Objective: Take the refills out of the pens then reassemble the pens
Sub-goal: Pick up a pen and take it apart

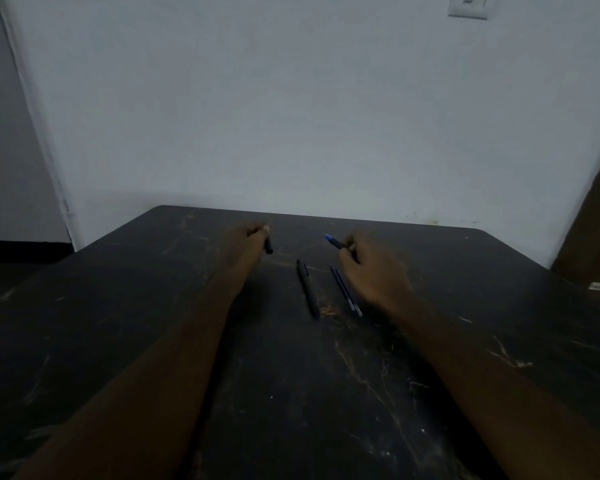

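Note:
My left hand (248,242) is closed around a short black pen barrel piece (268,245), whose end sticks out below my fingers. My right hand (368,268) pinches the other half of the pen (335,242), with a blue refill tip pointing up and left. Both hands hover near the far part of the dark table (291,393). Between them a whole black pen (308,289) lies on the table, pointing away from me. Two thin blue refills (345,292) lie side by side just right of it, next to my right wrist.
The scratched dark table meets a pale wall (291,116) at its far edge. A small white object (599,286) sits at the table's right edge. A brown door or panel (596,216) stands at the far right, and a light switch (469,6) is on the wall.

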